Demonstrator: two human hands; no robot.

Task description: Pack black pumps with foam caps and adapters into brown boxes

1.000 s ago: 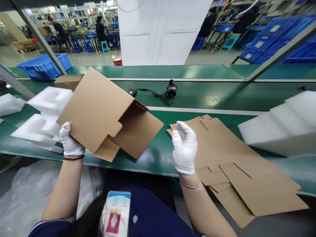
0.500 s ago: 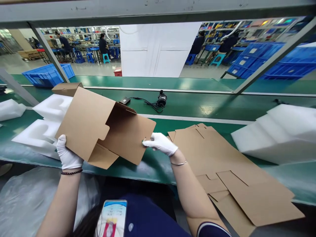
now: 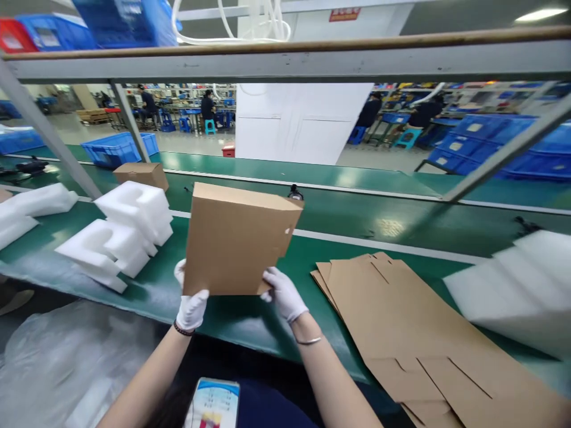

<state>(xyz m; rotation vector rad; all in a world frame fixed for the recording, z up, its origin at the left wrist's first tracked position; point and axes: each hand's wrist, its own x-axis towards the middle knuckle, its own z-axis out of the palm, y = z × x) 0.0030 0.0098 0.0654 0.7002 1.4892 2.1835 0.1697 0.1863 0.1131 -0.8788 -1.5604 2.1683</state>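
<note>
A partly folded brown cardboard box (image 3: 236,244) is held up over the front of the green bench, one broad panel facing me. My left hand (image 3: 191,306), in a white glove, grips its lower left corner with the thumb on the near face. Gloved in white too, my right hand (image 3: 283,294) is closed on the lower right edge, by a small flap. Flat cardboard blanks (image 3: 401,315) lie in a stack to the right. To the left sit white foam inserts (image 3: 129,223) with curved cut-outs. Behind the box a black device (image 3: 295,192) shows only in part.
White foam blocks (image 3: 521,285) stand at the right end. A closed carton (image 3: 141,174) and a blue crate (image 3: 118,148) are at the back left. A shelf beam (image 3: 285,64) crosses overhead, with slanted posts. Clear plastic bags (image 3: 75,362) lie below the bench at left.
The box has turned so that a broad panel faces me, and its open side no longer shows. My left hand has moved right, and my right hand has shifted down to the lower edge.
</note>
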